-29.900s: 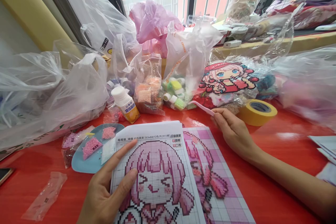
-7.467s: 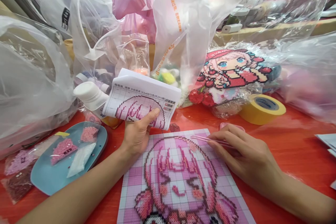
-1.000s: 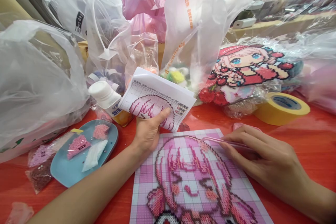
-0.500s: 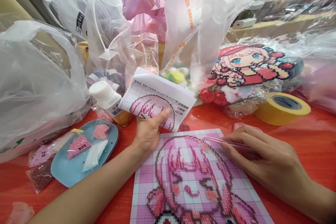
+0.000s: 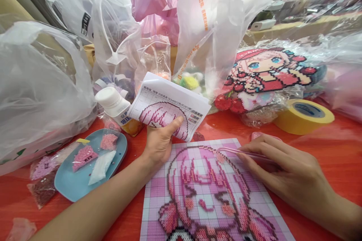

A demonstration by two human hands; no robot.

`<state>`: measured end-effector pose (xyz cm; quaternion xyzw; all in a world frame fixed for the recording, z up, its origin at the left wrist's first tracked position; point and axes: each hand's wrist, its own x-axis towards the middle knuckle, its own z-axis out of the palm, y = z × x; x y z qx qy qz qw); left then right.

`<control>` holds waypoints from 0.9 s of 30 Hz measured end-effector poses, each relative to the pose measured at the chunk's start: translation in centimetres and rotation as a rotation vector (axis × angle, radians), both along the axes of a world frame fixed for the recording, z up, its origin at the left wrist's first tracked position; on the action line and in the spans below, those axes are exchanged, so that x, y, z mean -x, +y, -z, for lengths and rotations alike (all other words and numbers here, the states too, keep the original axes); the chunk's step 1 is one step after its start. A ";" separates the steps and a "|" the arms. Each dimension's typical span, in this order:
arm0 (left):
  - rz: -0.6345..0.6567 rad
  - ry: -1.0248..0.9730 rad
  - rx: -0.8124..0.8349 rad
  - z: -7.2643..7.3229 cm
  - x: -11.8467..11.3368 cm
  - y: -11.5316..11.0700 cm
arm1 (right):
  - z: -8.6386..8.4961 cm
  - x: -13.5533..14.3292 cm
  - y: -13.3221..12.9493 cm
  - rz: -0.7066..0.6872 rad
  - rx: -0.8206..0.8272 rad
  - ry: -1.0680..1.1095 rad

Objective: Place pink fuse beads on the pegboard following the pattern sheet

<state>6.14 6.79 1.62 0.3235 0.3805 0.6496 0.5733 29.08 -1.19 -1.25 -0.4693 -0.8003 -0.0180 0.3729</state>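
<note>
My left hand (image 5: pixel 161 139) grips a folded paper pattern (image 5: pixel 152 99), thumb across its printed face, just above the board's far edge. The print is a grid drawing of a head with hair in pink and dark lines. Pink tweezers (image 5: pixel 240 152) are held in my right hand (image 5: pixel 288 177), their bent tip at the upper right of the hair outline. Under both hands lies a pegboard (image 5: pixel 155 192) with pink and white checks. Fuse beads on it form a girl's face (image 5: pixel 206 192) with closed eyes, pink hair strands and dark outlines. Whether the tip holds a bead, I cannot tell.
At left, a blue plate (image 5: pixel 66 180) carries small bags of pink beads (image 5: pixel 85 157); more bead bags (image 5: pixel 42 184) lie beside it. A white-capped bottle (image 5: pixel 111 105) stands behind. Plastic bags (image 5: pixel 215 37) line the back. Yellow tape (image 5: pixel 305 116) and a finished bead figure (image 5: pixel 271 69) sit right.
</note>
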 end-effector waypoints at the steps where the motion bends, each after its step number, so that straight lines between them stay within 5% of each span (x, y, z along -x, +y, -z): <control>1: -0.001 -0.002 -0.001 0.0 0.0 0.0 | 0.0 0.0 0.0 0.002 0.001 0.002; 27: -0.003 -0.028 0.020 0.1 0.0 0.0 | -0.3 0.2 0.0 -0.005 0.020 0.035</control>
